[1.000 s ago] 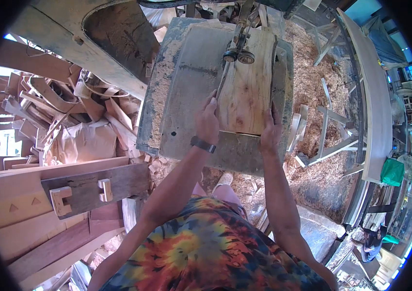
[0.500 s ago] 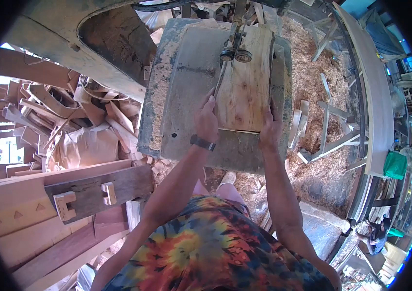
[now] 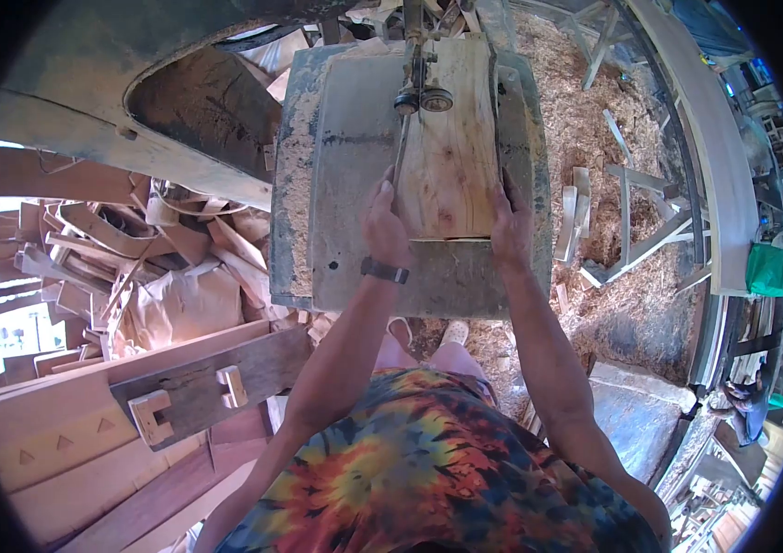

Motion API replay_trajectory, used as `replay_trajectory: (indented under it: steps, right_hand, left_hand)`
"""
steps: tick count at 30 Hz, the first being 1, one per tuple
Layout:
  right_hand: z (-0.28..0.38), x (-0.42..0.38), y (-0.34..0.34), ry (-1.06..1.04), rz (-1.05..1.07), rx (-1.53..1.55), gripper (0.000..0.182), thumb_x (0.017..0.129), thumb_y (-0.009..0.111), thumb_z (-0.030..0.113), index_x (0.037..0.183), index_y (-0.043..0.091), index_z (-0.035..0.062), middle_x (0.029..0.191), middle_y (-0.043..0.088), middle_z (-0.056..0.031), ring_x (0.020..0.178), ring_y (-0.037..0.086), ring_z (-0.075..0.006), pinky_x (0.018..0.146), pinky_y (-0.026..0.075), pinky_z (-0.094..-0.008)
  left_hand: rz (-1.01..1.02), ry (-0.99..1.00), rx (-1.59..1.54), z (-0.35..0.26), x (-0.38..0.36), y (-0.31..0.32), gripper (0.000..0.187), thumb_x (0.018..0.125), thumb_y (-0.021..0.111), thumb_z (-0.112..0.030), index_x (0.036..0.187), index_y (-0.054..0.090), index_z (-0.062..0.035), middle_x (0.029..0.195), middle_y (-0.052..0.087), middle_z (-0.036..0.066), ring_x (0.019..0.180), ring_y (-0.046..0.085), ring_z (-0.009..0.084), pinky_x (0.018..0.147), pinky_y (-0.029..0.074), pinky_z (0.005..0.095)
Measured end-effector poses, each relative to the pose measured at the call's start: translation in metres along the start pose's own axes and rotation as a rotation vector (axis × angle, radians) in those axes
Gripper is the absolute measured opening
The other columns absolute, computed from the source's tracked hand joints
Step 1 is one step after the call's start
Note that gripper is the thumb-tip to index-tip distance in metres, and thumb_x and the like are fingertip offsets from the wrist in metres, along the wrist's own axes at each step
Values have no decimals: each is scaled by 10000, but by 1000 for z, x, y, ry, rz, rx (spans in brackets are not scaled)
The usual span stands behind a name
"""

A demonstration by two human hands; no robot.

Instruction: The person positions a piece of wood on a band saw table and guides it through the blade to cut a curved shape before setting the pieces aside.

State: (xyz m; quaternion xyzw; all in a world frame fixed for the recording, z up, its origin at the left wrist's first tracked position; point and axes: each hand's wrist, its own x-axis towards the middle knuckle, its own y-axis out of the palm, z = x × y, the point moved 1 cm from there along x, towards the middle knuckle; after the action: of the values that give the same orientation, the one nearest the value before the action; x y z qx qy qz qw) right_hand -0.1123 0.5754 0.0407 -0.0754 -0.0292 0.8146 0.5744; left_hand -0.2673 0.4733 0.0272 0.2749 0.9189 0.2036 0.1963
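Observation:
A pale wooden board (image 3: 448, 175) with knots lies flat on the worn metal table (image 3: 355, 212) of a bandsaw. Its far end passes beside the saw's guide post with two round guide wheels (image 3: 424, 100). My left hand (image 3: 386, 226), a dark band on its wrist, presses along the board's left edge, thumb uppermost. Against the right edge, near the close end, my right hand (image 3: 512, 226) grips with its fingers pointing forward. Both hands are some way nearer to me than the guide wheels. The blade itself is hard to make out.
The saw's large frame (image 3: 69, 120) rises at the left. Below it lies a heap of wood offcuts (image 3: 170, 304). Sawdust (image 3: 562, 120) and loose wooden pieces (image 3: 631, 212) cover the floor at right. A person (image 3: 749, 410) is at the far right.
The whole view has shifted and turned slightly, with the saw table now a little further left and higher. Both hands stay on the board's edges; any board movement against the saw is too small to tell.

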Motion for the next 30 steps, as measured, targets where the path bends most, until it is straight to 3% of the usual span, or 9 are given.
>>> replay_trajectory:
  steps: [9, 12, 30]
  right_hand:
    - [-7, 4, 1, -47, 17, 138, 555, 1007, 546, 225, 1444, 443, -102, 1416, 556, -215, 1293, 532, -244, 1086, 393, -313]
    - [-4, 4, 0, -21, 20, 74, 590, 1010, 561, 292, 1454, 448, -81, 1453, 522, -200, 1323, 498, -240, 1118, 367, -327]
    - [-9, 13, 0, -20, 34, 78, 592, 1001, 585, 296, 1459, 459, -58, 1437, 546, -178, 1300, 518, -225, 1104, 383, -325]
  left_hand:
    - [-11, 13, 33, -3, -3, 3, 443, 1011, 398, -127, 1390, 528, 63, 1397, 566, 168, 1265, 548, 236, 1091, 394, 331]
    - [-19, 25, 60, -6, -5, 5, 447, 1006, 398, -126, 1387, 531, 65, 1397, 566, 168, 1263, 548, 234, 1088, 394, 330]
    - [-46, 44, 59, 1, 4, 4, 442, 1005, 400, -120, 1385, 532, 64, 1402, 560, 182, 1279, 537, 245, 1105, 381, 333]
